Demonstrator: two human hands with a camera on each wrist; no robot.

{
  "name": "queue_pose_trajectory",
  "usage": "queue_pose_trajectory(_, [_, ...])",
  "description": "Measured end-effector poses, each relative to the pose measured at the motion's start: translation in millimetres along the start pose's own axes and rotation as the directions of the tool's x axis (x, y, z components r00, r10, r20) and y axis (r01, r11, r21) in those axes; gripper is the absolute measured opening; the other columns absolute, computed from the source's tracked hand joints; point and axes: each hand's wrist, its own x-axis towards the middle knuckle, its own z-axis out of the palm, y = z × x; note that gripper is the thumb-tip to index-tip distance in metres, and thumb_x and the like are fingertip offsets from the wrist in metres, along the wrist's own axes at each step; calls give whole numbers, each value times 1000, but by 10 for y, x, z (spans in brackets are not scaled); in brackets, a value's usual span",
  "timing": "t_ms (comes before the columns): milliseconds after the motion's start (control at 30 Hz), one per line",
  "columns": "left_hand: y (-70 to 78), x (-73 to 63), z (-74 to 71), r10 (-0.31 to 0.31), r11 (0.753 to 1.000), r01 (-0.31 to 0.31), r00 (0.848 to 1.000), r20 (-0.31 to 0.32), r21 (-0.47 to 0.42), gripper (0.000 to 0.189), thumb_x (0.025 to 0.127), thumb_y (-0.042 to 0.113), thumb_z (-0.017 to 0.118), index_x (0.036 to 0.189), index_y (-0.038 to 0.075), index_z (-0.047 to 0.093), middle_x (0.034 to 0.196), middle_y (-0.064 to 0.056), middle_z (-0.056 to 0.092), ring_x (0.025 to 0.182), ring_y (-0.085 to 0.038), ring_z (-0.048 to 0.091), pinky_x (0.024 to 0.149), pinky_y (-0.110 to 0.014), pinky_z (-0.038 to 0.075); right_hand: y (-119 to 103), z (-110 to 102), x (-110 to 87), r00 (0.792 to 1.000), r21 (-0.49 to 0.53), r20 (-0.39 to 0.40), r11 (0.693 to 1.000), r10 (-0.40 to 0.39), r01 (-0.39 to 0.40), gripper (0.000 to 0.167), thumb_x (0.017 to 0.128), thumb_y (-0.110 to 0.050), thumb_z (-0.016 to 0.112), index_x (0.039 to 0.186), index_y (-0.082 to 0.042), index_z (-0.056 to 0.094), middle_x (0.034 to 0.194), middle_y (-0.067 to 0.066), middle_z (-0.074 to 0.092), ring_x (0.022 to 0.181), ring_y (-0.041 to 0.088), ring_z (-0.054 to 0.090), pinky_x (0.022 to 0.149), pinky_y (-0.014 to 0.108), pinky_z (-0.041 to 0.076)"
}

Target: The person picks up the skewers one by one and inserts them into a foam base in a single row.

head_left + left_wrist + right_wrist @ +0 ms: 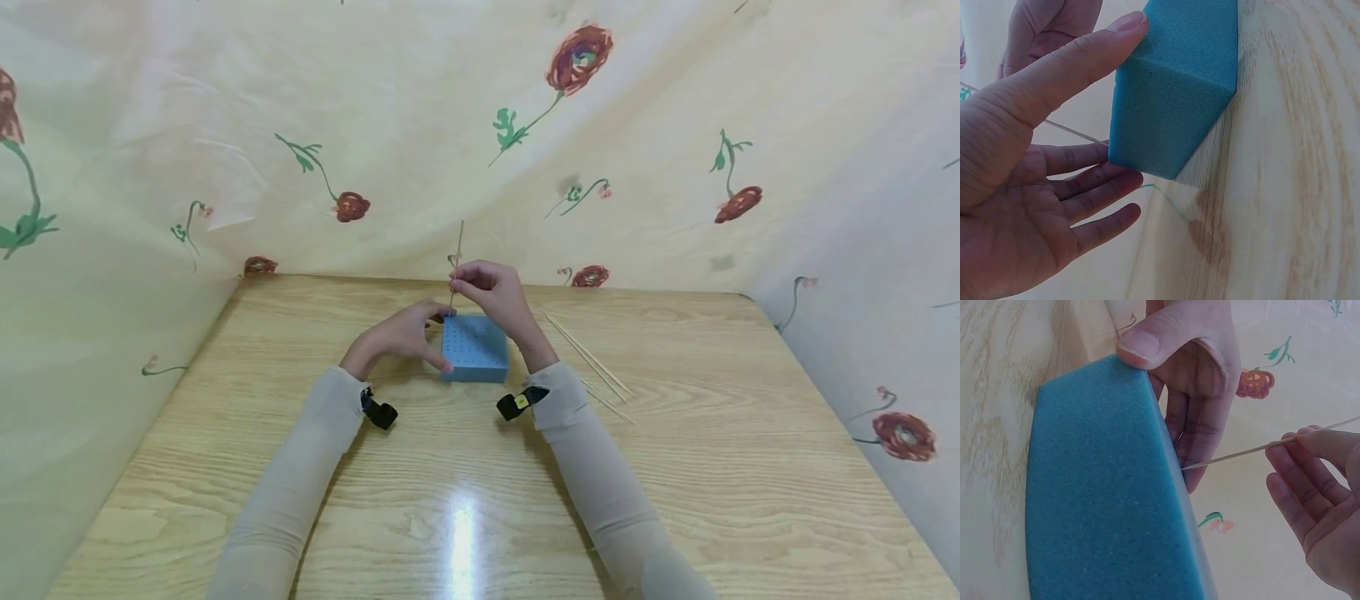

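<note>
A blue foam block (477, 346) with rows of small holes in its top lies on the wooden table. My left hand (401, 333) holds it from the left side, thumb at the near edge and fingers at the far edge; in the left wrist view the block (1172, 112) shows between them. Above the far left corner, my right hand (497, 292) pinches a thin wooden stick (461, 237) between thumb and fingertips. The stick stands nearly upright. In the right wrist view the lower tip of the stick (1229, 455) meets the block's top; whether it is inside a hole, I cannot tell.
Several loose thin sticks (588, 354) lie on the table (712, 467) to the right of the block, close to the right forearm. A flowered cloth (420, 125) hangs behind the table's far edge and along both sides.
</note>
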Motion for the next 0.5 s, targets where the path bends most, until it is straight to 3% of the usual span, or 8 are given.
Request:
queue_pose_trajectory(67, [2,-6,6,3,1000,-3,1000,0,4,100,76,27,94,155,1,41,155,-15,43,144,-36,44,121,-52,37,2,3,-3,1000,4,0,1000,-8,8,16,98,-4,69,108,7,73,104,27,73,93,42,71,78,19,57])
queue_pose_trajectory(167, [-2,-13,12,11,1000,-11,1000,2,3,99,76,27,94,155,0,41,155,-16,43,144,-37,44,121,-53,38,4,5,-10,1000,-2,0,1000,-13,13,15,98,-4,69,108,6,74,103,26,74,92,41,71,78,19,57])
queue_pose_trajectory(333, [-19,-5,22,18,1000,-18,1000,2,0,99,76,26,94,155,-1,40,154,-17,43,144,-38,44,120,-53,38,17,10,-15,1000,-11,-3,1000,-18,18,16,98,-4,69,109,6,74,103,25,74,83,9,71,78,21,58])
queue_pose_trajectory(500, [-13,-8,26,20,1000,-20,1000,0,2,99,77,27,94,155,0,40,154,-17,43,143,-38,45,120,-53,38,21,12,-24,1000,-11,-8,1000,-21,21,16,98,-4,69,109,6,74,102,25,74,81,3,69,77,20,57])
